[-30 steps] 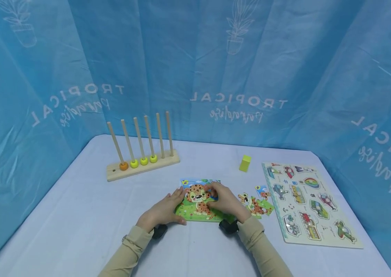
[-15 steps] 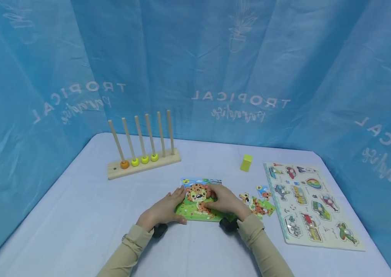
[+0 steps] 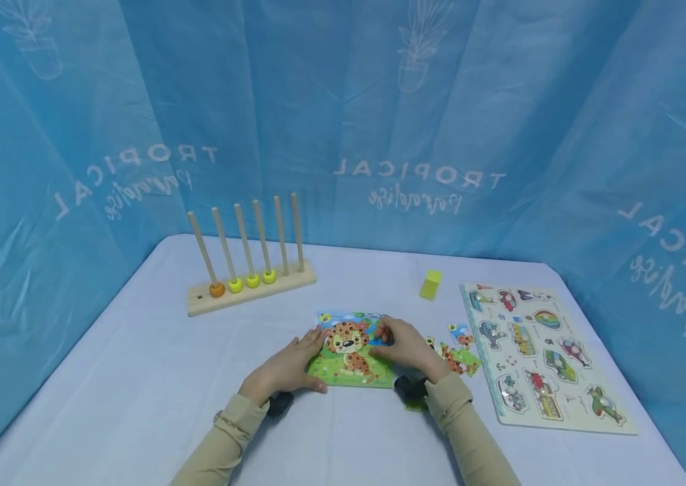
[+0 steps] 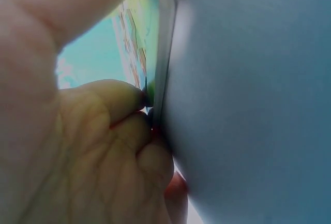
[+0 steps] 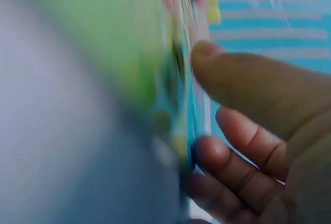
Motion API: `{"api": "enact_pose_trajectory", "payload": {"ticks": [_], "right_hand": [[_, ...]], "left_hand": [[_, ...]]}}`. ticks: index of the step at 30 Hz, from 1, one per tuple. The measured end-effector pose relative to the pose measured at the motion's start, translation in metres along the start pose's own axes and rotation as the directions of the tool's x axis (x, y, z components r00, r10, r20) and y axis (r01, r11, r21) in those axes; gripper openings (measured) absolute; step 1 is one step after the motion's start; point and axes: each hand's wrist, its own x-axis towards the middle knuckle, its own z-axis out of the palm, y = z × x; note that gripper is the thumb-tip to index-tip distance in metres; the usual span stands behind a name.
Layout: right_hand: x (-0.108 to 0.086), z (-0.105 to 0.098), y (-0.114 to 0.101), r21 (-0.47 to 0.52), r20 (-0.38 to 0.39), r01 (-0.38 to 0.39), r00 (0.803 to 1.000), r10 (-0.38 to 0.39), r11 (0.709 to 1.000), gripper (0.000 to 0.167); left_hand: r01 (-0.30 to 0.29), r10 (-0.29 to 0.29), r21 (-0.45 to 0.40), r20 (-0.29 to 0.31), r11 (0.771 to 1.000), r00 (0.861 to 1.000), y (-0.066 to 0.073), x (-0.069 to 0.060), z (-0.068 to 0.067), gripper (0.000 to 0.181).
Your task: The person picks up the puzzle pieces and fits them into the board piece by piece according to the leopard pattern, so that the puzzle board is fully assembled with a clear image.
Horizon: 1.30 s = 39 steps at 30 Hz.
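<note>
A leopard picture puzzle (image 3: 349, 374) lies on the white table at the centre of the head view. My left hand (image 3: 285, 364) rests along its left side, fingertips on the edge and thumb by the near left corner. In the left wrist view, that hand's fingers (image 4: 126, 100) touch the rim. Over the right part of the puzzle is my right hand (image 3: 406, 347), thumb and fingers bent with a gap between them. The right wrist view shows its fingertips (image 5: 209, 151) against the picture; no separate piece is plain there.
Loose puzzle pieces (image 3: 461, 364) lie right of the right hand, and a green piece (image 3: 414, 405) shows under its wrist camera. A vehicle peg board (image 3: 580, 412) is at the right, a yellow-green block (image 3: 431, 285) behind, and a wooden peg stand with beads (image 3: 288, 283) back left.
My right hand has shifted right across the puzzle, uncovering more of the leopard, and the green piece shows beneath its wrist. The left hand stays in place.
</note>
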Motion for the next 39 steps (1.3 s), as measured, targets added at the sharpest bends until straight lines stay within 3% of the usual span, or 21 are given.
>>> {"api": "enact_pose_trajectory", "payload": {"ticks": [3,8,12,15,19,26,30,35,39], "right_hand": [[-0.009,-0.017,0.013,0.032,-0.078,-0.074,0.994,0.076,0.997,0.023],[-0.031,-0.055,0.036,0.001,-0.226,-0.149,0.963,0.145,0.989,0.027],[-0.046,-0.07,0.048,-0.028,-0.198,-0.184,0.965,0.175,0.983,0.037],[-0.051,-0.072,0.048,-0.027,-0.115,-0.197,0.974,0.193,0.98,0.046],[-0.052,-0.067,0.039,-0.035,-0.067,-0.225,0.973,0.222,0.974,0.049],[-0.051,-0.067,0.028,-0.059,-0.073,-0.294,0.954,0.29,0.954,0.038],[-0.052,-0.068,0.029,-0.018,-0.133,-0.312,0.942,0.307,0.95,0.027],[-0.049,-0.069,0.029,0.118,-0.209,-0.334,0.912,0.353,0.935,0.026],[-0.04,-0.061,0.022,0.216,-0.203,-0.3,0.917,0.343,0.929,0.025]], "left_hand": [[0.004,-0.004,0.008,-0.003,1.0,1.0,-0.002,0.0,0.002,0.104],[-0.009,0.009,0.021,-0.008,1.0,1.0,-0.004,0.001,0.002,0.103],[-0.009,0.009,0.017,-0.006,1.0,1.0,-0.004,0.001,0.001,0.103],[-0.005,0.005,0.01,-0.008,1.0,1.0,-0.003,0.001,0.0,0.103],[-0.007,0.007,0.005,-0.01,1.0,1.0,-0.002,0.002,0.001,0.103],[-0.022,0.022,-0.003,-0.012,1.0,1.0,-0.002,0.001,0.002,0.103],[-0.021,0.021,-0.006,-0.011,1.0,1.0,-0.002,0.001,0.002,0.103],[-0.013,0.013,-0.004,-0.012,1.0,1.0,0.0,0.0,0.001,0.103],[-0.007,0.006,-0.005,-0.016,1.0,1.0,0.001,0.0,0.0,0.102]]}}
